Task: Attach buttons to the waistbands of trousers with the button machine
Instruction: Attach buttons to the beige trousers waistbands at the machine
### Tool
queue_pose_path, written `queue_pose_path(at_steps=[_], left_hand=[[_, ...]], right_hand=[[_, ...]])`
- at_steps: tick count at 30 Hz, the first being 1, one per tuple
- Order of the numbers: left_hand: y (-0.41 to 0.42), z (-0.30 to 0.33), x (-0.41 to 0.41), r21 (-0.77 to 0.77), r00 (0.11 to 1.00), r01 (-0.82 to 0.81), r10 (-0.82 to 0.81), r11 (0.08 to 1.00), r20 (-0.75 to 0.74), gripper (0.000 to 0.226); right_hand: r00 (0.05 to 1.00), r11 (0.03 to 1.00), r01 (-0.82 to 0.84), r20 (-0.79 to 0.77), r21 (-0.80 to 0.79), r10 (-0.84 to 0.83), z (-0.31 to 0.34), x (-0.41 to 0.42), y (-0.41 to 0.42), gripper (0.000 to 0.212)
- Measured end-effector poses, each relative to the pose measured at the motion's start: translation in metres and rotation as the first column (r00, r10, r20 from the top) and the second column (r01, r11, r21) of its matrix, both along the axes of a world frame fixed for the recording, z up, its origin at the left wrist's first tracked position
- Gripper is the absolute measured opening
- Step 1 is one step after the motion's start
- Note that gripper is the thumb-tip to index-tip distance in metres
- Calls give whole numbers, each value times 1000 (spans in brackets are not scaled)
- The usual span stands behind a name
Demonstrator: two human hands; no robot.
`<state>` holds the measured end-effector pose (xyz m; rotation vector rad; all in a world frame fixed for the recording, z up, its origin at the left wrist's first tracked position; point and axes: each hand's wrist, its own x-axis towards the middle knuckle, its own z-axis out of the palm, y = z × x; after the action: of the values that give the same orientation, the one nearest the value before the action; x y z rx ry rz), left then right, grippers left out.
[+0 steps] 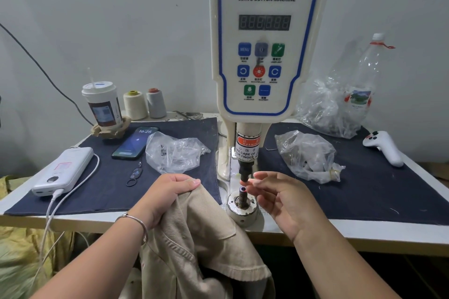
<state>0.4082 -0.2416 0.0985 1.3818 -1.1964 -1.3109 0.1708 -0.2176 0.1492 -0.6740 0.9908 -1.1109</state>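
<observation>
The left hand [167, 192] grips one pair of beige trousers [194, 245], a ribbed, soft cloth; the fingers [192, 182] are curled over its folded edge, and the rest hangs down below the table edge [340, 228]. The right hand [279, 198] is held beside the machine's post with fingers half bent; the fingertips [257, 176] seem to pinch something small near the upper punch, but I cannot tell what it is. Just left of these fingertips stands the round metal lower die [241, 204] with a short post, and above it the dark upper punch [245, 172] of the one cream plastic button machine [266, 39]. Beyond the left fingers lies one crinkled clear plastic bag [173, 153], and beyond the right fingers a second bag [307, 155], both on dark denim cloth [364, 192]. Farther left are one white power bank [64, 172], one phone [136, 143], one paper cup [103, 107] and two thread cones [144, 104].
</observation>
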Motion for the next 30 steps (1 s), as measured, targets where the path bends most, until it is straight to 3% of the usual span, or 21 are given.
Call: queue_pose_path(at_steps=[15,17,19,20,24,27,30], left_hand=[[0,0,0,-9,1000,-2,2,1000,20,20],[1,1,0,-10,1000,5,-5,1000,11,21],[1,1,1,-14,1000,14,-14,1000,-3,22],[1,1,2,-13,1000,15,-15,1000,-9,21],[1,1,8,-23,998,19,-21,1000,-64,20],[0,-2,9,-57,996,21,-26,998,-80,25],[-1,-5,8,-62,994,5,-11,998,-104,24]], right_hand=[[999,999,43,31,-17,-42,8,-2,10,20],[981,979,150,-98,-141,-165,-1,0,23,19],[856,891,234,-352,-389,-378,-14,12,40,27],[803,844,204,-408,-495,-434,-19,23,47,29],[747,726,-107,-537,-679,-392,-21,80,32,26],[612,707,-305,-700,-638,-367,-5,127,-20,18],[327,768,-484,-900,-420,-287,2,168,-79,24]])
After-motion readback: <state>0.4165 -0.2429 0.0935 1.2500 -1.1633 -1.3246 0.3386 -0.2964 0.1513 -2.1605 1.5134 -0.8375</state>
